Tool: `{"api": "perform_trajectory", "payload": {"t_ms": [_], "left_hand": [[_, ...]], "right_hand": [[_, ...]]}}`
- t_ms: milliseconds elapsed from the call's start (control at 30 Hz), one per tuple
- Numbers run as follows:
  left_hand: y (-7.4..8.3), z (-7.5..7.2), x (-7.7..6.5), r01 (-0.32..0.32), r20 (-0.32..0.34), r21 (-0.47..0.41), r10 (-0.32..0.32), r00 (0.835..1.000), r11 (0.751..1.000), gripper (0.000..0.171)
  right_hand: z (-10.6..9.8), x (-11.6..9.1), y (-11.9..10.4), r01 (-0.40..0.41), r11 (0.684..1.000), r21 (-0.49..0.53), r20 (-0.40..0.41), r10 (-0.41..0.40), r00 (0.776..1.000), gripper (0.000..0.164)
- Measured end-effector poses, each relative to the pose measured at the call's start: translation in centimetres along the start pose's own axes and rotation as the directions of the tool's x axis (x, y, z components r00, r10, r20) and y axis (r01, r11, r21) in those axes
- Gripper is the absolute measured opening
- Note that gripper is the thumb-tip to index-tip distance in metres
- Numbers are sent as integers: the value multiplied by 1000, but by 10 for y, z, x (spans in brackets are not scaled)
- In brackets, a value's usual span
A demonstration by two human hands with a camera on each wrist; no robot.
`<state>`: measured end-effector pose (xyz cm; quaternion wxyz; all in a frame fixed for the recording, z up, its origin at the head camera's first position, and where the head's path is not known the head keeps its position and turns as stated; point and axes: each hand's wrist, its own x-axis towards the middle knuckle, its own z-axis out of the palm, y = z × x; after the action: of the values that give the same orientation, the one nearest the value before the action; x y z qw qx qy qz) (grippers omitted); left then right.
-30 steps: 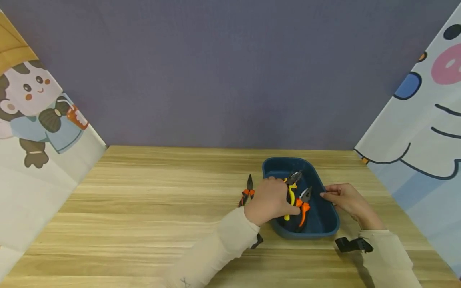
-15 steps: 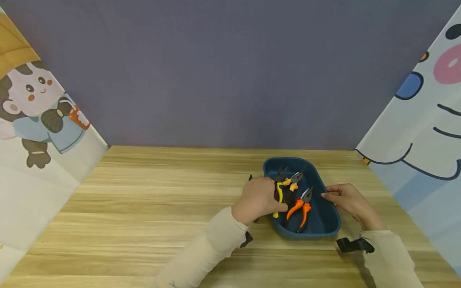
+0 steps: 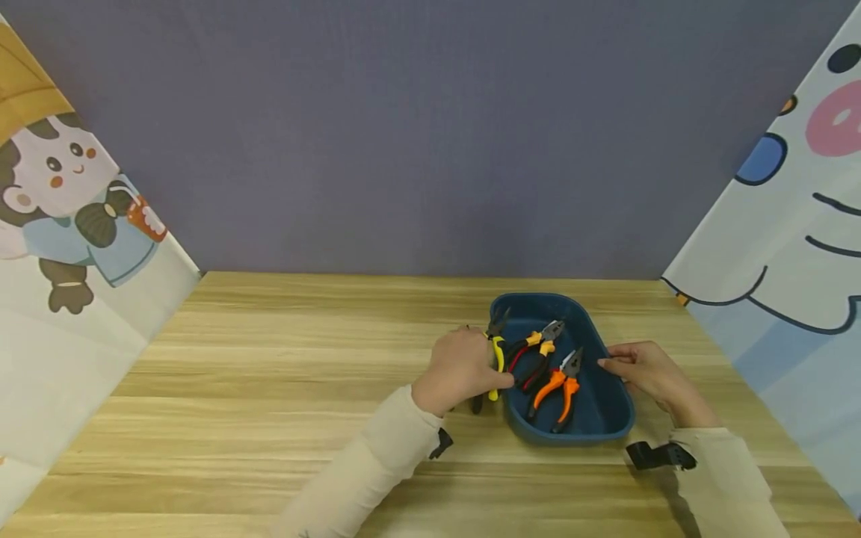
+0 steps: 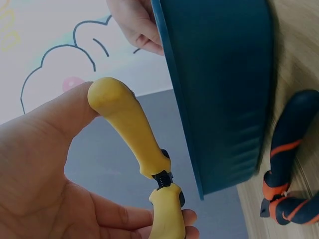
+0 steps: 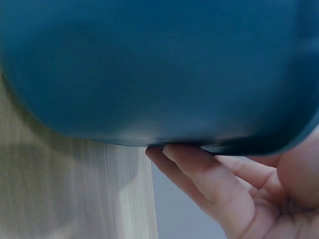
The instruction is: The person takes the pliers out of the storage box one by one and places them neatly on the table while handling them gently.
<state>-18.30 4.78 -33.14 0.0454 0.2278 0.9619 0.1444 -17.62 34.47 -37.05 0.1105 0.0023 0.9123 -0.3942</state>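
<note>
The blue bin (image 3: 602,418) sits toward the right of the wooden table (image 3: 303,359), with two pairs of pliers inside. The orange-handled pliers (image 3: 570,386) lie toward its near side, handles spread and dark-tipped, the nose toward the far right. Just left of them and a little farther off are the yellow-and-black pliers (image 3: 548,347), with red along the grips, their nose also pointing far and right.

With my left hand (image 3: 460,366) I hold a third pair, the yellow-handled pliers (image 4: 134,134), at the bin's left rim and above it: my thumb is on the end of one handle, my fingers are round the other, and the handles stand apart. Outside the bin, the black-and-orange pliers (image 4: 286,137) rest on the table beside its left wall, mostly hidden under that hand in the head view. My right hand (image 3: 647,373) pinches the bin's right rim, fingertips against the outside of the wall.
</note>
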Motion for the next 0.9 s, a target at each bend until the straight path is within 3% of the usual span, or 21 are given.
{"api": "perform_trajectory", "payload": {"t_ms": [267, 533, 900], "left_hand": [[-12, 0, -2, -1, -43, -36, -1, 999, 999, 63], [-27, 4, -2, 97, -31, -34, -98, 995, 995, 56], [-45, 3, -9, 124, -23, -96, -127, 992, 988, 61]], "right_hand": [[0, 0, -1, -11, 1000, -9, -11, 11, 1000, 56], [1, -1, -1, -4, 1000, 9, -15, 5, 1000, 52], [2, 0, 0, -19, 1000, 22, -19, 19, 1000, 50]]}}
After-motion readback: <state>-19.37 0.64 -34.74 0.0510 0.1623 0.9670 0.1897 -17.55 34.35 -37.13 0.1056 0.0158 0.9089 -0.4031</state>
